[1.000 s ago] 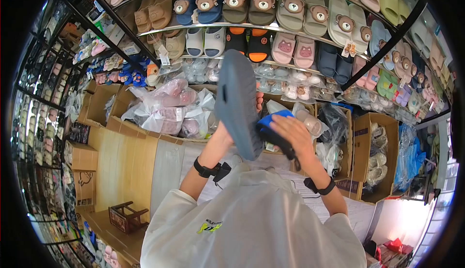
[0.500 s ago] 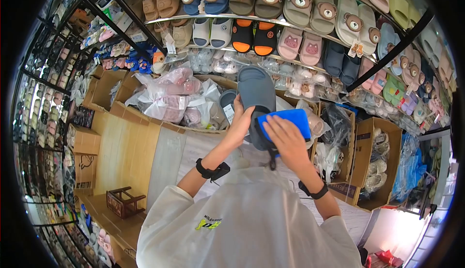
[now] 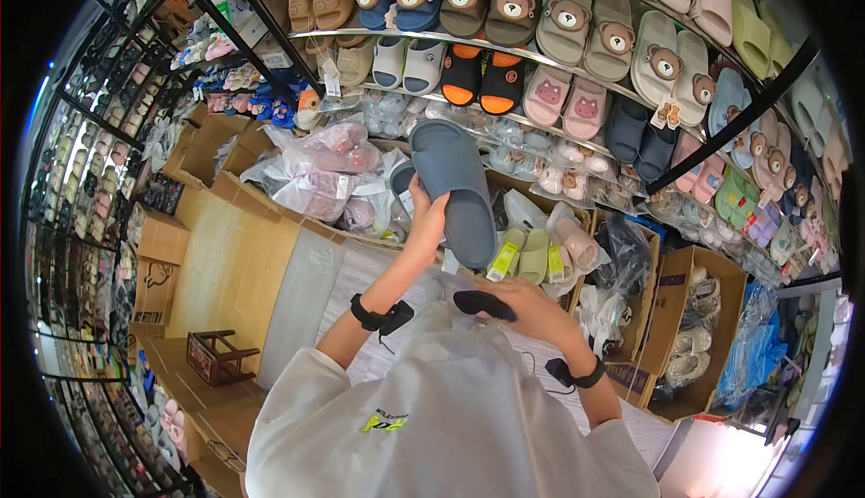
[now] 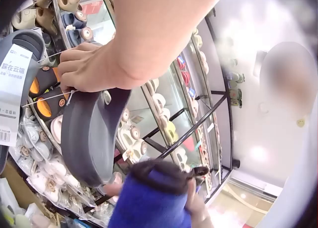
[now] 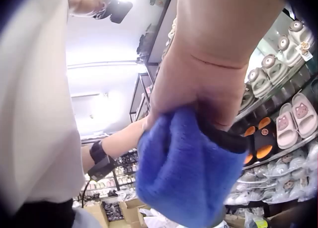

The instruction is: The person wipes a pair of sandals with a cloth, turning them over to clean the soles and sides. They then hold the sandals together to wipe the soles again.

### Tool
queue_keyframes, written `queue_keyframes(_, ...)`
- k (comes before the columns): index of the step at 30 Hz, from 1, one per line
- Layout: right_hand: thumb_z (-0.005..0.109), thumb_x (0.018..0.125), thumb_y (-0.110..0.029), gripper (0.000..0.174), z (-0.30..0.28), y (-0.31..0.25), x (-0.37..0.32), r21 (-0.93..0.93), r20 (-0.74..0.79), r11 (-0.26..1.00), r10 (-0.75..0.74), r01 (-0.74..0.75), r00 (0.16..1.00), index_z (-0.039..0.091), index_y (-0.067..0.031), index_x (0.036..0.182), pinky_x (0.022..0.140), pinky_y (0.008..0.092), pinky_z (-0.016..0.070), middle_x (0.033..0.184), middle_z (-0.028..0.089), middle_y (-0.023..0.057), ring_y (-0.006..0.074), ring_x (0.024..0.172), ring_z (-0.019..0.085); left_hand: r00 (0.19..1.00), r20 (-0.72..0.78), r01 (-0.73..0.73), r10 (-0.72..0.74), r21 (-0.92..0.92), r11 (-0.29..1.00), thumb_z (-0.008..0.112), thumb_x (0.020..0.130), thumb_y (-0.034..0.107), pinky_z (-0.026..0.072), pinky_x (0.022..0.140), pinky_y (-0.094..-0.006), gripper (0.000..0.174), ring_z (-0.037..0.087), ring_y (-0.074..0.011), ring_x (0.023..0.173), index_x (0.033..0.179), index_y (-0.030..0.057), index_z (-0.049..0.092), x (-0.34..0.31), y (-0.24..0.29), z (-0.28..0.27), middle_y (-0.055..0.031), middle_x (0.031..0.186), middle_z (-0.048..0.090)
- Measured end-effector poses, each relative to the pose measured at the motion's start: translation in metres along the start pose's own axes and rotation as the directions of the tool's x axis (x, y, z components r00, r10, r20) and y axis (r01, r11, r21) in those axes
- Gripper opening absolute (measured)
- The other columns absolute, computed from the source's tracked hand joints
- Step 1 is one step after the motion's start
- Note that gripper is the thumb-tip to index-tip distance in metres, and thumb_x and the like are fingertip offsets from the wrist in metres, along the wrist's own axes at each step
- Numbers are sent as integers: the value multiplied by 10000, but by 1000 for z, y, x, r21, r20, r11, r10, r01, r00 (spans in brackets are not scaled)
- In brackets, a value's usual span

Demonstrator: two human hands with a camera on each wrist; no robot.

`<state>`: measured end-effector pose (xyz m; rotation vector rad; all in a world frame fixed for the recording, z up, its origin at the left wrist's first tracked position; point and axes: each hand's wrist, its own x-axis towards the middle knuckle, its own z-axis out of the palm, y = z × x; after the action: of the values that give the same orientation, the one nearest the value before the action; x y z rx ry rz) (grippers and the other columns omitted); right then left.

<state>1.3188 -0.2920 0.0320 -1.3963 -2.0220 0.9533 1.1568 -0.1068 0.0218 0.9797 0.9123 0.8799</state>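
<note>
My left hand [image 3: 429, 221] grips a dark grey slide slipper [image 3: 441, 158] by its side, thumb at the edge of the footbed, toe end pointing away. A matching slipper [image 4: 31, 40] hangs next to it on a thin string, with a white printed tag [image 4: 12, 84]; in the head view it is mostly hidden behind the held one. Lower and to the right, close before the shirt, my right hand [image 3: 533, 309] holds a blue plush cleaning mitt [image 5: 186, 171] with black trim. From above only a black part of the mitt shows, apart from the slipper. My right fingertips are largely hidden.
Shelves of slides [image 3: 468, 70] curve across the back. Below stand open cardboard boxes [image 3: 257, 205] with bagged footwear; green slippers [image 3: 533, 257] with yellow tags lie in one. A box [image 3: 671, 318] and blue plastic [image 3: 752, 340] are at right, a small wooden stool [image 3: 216, 358] lower left.
The mitt was against the slipper; my right hand has drawn it off, down toward my body, its blue side turned away. My left hand has turned the slipper and shifted it slightly left.
</note>
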Motion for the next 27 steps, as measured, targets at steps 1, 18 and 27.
queue_keyframes(1, 764, 892, -170, 417, -2, 0, -5, 164, -41, 986, 33, -26, 999, 656, -7, 1260, 1013, 396, 483, 1292, 674, 115, 284, 1122, 645, 1000, 6, -18, 18, 52, 999, 549, 979, 146, 335, 1163, -375, 790, 320, -286, 1449, 1589, 38, 58, -4, -5, 1, -186, 1575, 238)
queue_keyframes(18, 664, 981, -468, 715, -51, 36, -12, 548, 122, 771, 311, -325, 943, 438, -40, 1507, 1082, 352, 416, 1371, 593, 105, 201, 1242, 543, 795, 606, -314, -33, 457, 832, 638, 851, 129, 289, 1197, -414, 859, 320, -352, 1454, 1581, 53, 192, -53, -79, -26, -244, 1523, 310)
queue_keyframes(27, 695, 963, -481, 587, -7, 7, -1, 759, 4, 536, 564, -369, 826, 616, -19, 1316, 877, 301, 523, 1148, 678, 30, 115, 1010, 614, 788, 615, -209, -33, 317, 925, 604, 982, 130, 378, 1117, -390, 744, 514, -253, 1293, 1611, 66, 212, -70, -57, -82, -172, 1362, 535)
